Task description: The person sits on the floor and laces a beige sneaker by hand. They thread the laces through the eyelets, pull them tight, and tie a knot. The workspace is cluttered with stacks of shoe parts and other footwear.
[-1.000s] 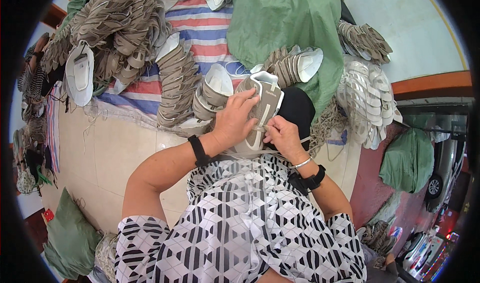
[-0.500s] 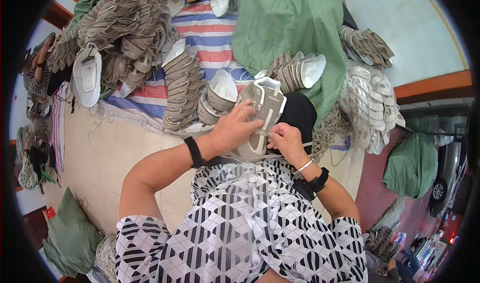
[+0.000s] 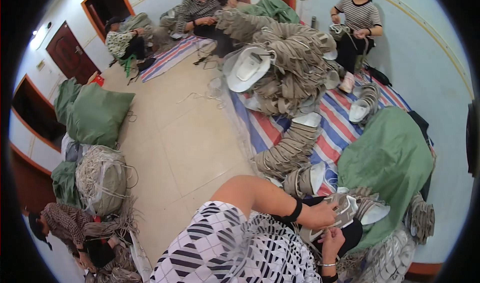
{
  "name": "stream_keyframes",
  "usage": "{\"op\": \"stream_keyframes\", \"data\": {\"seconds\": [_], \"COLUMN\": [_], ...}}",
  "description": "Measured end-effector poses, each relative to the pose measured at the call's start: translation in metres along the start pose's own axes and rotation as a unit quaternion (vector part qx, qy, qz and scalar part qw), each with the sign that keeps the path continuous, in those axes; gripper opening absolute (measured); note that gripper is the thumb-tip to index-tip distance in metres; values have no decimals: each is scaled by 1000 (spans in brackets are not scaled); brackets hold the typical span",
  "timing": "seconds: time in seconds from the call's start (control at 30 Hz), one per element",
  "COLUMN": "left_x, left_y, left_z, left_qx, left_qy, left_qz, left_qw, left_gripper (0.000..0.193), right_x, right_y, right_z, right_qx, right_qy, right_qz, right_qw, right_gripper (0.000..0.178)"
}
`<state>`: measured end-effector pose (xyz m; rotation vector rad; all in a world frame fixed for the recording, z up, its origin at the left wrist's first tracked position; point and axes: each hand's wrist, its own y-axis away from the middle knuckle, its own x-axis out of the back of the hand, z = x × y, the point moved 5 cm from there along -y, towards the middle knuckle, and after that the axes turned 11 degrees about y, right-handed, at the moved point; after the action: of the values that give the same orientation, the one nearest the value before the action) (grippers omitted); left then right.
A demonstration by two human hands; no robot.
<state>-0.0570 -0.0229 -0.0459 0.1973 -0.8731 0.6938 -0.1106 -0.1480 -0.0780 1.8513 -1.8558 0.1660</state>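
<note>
The left hand lies over a taupe shoe upper with its grip narrowed onto the piece, while the right hand, just beside it, has its fingertips drawn together in a small pinch, seemingly on a thin pale lace, though that end is too small to make out for certain. The upper sits tilted above dark cloth near the person's lap, with no firm tabletop beneath it; if the left grip slackened while the right one pulled, the piece would probably twist or slide. A pinch this slight could also lose the strand, and the left fingers partly hide the upper's face, so a crossed or missed pass might go unnoticed. Just beyond, a row of nested uppers stands near the held one, and an elbow or a slipping piece could knock it askew onto the green sheet. On the other side, a short stack and a longer leaning stack look liable to topple if bumped. Farther out, loose cords on the floor could snag a passing foot.
</note>
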Motion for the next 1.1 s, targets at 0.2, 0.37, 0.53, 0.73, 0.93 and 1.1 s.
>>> {"op": "stream_keyframes", "data": {"seconds": [0.2, 0.37, 0.53, 0.73, 0.93, 1.1], "left_x": [2, 11, 34, 11, 78, 256], "left_y": [-10, 0, 7, -2, 47, 163], "left_z": [7, 11, 7, 16, -19, -115], "left_qx": [25, -91, 37, -15, 161, 140], "left_qy": [-87, -165, -36, -43, 546, 344], "left_qz": [-36, 37, -72, -58, 137, 562], "left_qw": [995, 981, 996, 997, 811, 739], "left_gripper": [15, 16, 24, 27, 22, 16], "right_x": [2, 26, 26, 27, 113, 290], "right_y": [11, 18, 19, 15, 31, 111], "right_z": [-4, -3, 5, -1, 1, 62], "right_qx": [-160, -119, -122, -87, -26, 178], "right_qy": [-172, -35, -6, 25, -410, -742], "right_qz": [-60, -147, -191, -211, -77, 2], "right_qw": [970, 981, 974, 973, 909, 646], "right_gripper": [7, 18, 18, 20, 25, 44]}}
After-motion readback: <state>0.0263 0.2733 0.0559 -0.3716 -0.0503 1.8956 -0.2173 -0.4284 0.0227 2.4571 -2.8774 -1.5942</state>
